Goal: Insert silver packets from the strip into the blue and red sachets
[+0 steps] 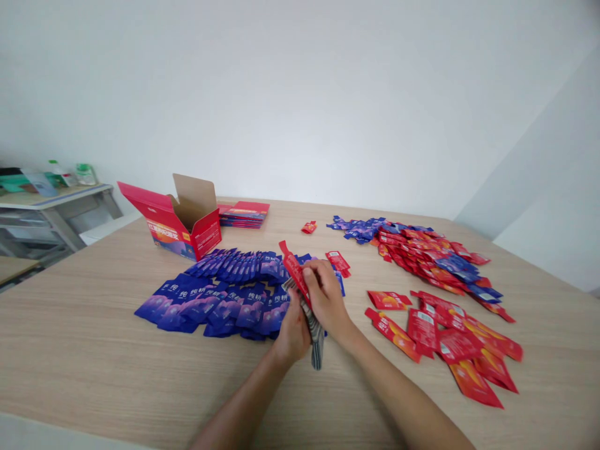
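My left hand (294, 328) is closed round a stack of sachets (317, 350), seen edge-on as thin grey and dark layers. My right hand (325, 297) pinches a red sachet (294, 269) against the upper side of that stack, its narrow spout end pointing up and away. Just left of my hands lie overlapping rows of blue-purple sachets (220, 306), partly hidden behind my fingers. Beyond my right hand a single red sachet (338, 261) lies on the table. Several loose red and orange sachets (424, 331) are spread to the right of my right forearm.
An open red carton (182, 228) with raised flaps stands at the back left, beside a stack of flattened cartons (246, 214). A mixed heap of red and blue sachets (422, 256) covers the back right. One small red sachet (309, 227) lies near the wall.
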